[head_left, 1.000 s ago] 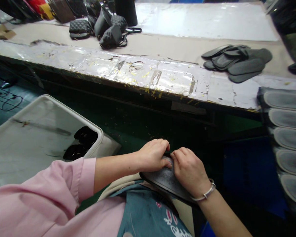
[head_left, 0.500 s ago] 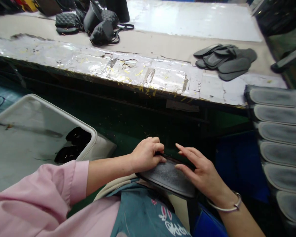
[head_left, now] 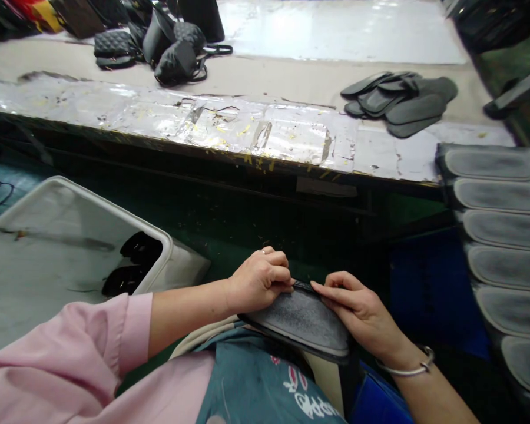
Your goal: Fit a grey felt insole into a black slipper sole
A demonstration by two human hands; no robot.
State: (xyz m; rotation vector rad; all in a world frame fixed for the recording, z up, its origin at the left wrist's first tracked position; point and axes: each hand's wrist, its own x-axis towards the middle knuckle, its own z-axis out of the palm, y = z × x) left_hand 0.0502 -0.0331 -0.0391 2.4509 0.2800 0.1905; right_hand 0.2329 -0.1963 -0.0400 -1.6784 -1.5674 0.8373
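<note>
Near a scuffed worktable point(head_left: 282, 79) and white bin point(head_left: 188, 263), left fingers point(head_left: 279, 274) and right fingers point(head_left: 337, 293) pinch a grey panel point(head_left: 307, 321).

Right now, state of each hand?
Left hand: closed, holding the grey panel at its far edge.
Right hand: closed, pinching the same edge.

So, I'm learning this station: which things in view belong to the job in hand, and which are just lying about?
In the job:
grey-faced piece, left hand and right hand at its edge
probably the similar pieces lined up at right
possibly the flat pile on the table

Seemingly just lying about:
black bags
white tub with black items inside
</note>
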